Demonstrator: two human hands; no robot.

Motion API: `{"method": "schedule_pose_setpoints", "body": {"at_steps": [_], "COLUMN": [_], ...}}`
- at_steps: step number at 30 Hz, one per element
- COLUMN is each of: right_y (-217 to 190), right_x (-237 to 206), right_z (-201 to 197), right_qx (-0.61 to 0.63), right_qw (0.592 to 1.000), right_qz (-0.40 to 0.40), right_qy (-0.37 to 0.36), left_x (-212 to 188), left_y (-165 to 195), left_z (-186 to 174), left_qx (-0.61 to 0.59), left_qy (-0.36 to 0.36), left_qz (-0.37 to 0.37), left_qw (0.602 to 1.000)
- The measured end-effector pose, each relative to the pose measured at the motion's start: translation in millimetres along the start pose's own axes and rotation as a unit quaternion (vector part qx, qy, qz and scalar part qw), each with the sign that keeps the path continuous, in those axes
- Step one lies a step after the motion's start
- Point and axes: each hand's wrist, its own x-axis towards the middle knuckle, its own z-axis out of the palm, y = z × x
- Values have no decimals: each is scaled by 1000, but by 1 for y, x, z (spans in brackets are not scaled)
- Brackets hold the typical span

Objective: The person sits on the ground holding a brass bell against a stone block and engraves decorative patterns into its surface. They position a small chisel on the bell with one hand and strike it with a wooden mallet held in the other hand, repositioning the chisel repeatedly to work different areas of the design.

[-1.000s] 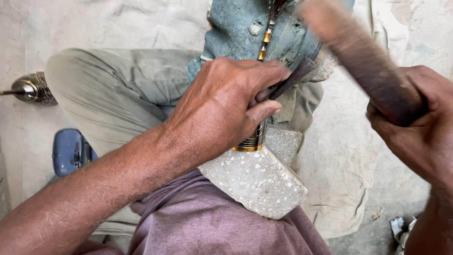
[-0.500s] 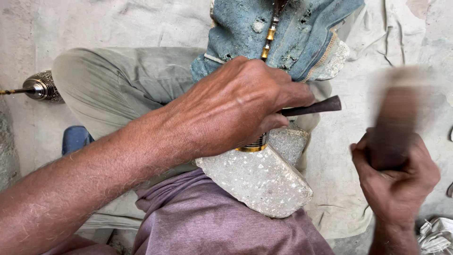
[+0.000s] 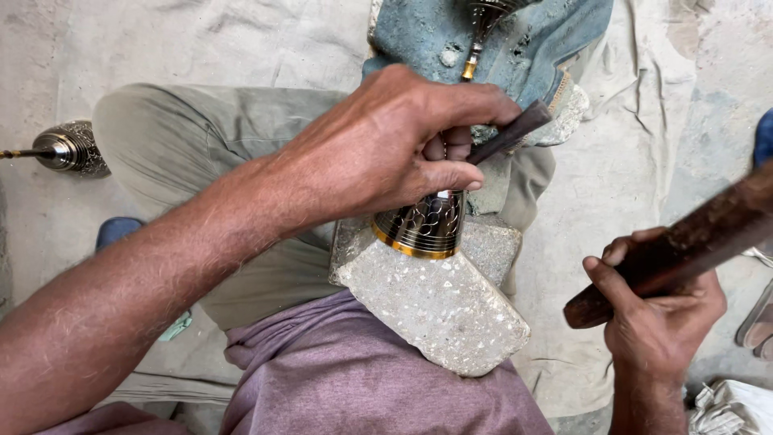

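My left hand (image 3: 394, 149) is closed around a dark metal chisel (image 3: 515, 129) and presses on an engraved black and gold metal vessel (image 3: 423, 225). The vessel rests on a rough grey stone block (image 3: 439, 310) that lies across my lap. My right hand (image 3: 656, 310) grips the thick brown wooden handle of a mallet (image 3: 692, 242), held off to the right and angled up out of view. A blue denim cloth (image 3: 531, 44) lies beyond the vessel, with a slim gold and dark part (image 3: 475, 40) lying on it.
My olive trouser leg (image 3: 201, 153) and purple cloth (image 3: 354, 379) fill the lower middle. A shiny metal vessel (image 3: 68, 149) lies at the left on the pale floor. A blue object (image 3: 117, 229) peeks out beside my leg. Crumpled paper (image 3: 729, 407) sits at the bottom right.
My right hand has swung the mallet down and back out to the right. My left hand stays on the chisel and vessel, and the view has shifted slightly.
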Motion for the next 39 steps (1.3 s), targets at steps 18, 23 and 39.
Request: {"method": "schedule_pose_setpoints", "body": {"at_steps": [18,23,39], "right_y": [-87,-118,-164], "right_x": [42,68,103], "right_z": [18,13,-3], "right_qx": [-120,-420,-290], "right_qw": [992,856,925], "right_qz": [-18,-285,-197], "right_qy": [-21,-101,-144], "left_x": [4,4,-11], "left_y": [-10,-13,3], "left_z": [-16,-14,5], "left_qx": [-38,-9,-54], "left_qy": [-50,-55,59], "left_qz": [37,45,-165], "left_qw": [997,997,983]}}
